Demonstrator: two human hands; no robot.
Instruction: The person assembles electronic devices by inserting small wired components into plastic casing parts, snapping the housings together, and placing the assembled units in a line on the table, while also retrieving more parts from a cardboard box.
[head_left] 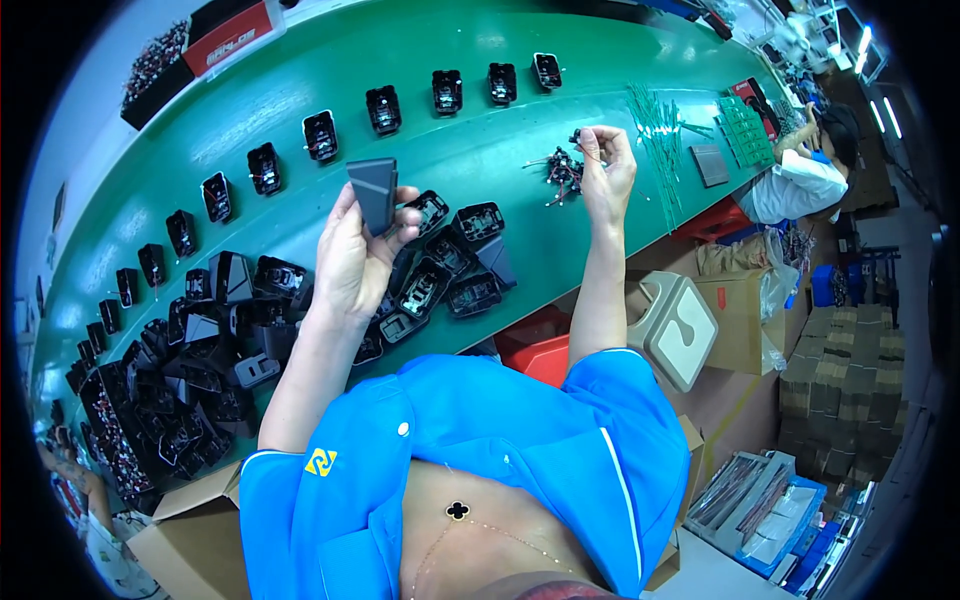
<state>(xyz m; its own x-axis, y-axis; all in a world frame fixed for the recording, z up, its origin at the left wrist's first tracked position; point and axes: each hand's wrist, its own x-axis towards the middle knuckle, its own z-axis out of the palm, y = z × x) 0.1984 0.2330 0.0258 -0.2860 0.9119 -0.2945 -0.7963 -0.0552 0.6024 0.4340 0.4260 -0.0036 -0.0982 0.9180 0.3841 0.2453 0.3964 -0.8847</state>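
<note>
Black housing [374, 195] sits left of centre, gripped in left hand [350, 250], fingers around its sides. Green table [475, 150] spans upper frame; far edge curves across upper left, near edge slants up toward upper right. Room: stacked flat cardboard [840, 390] at right, co-worker [800, 185] upper right. Heaped black housings [425, 285] crowd left and lower left, up to near edge. Row of housings arcs above; bare green strip between, widening mid-frame. Green strips [655, 140] right of right hand [608, 175]. Wire cluster [562, 178] just left of it. Right thumb and fingers pinch small dark part [577, 137].
</note>
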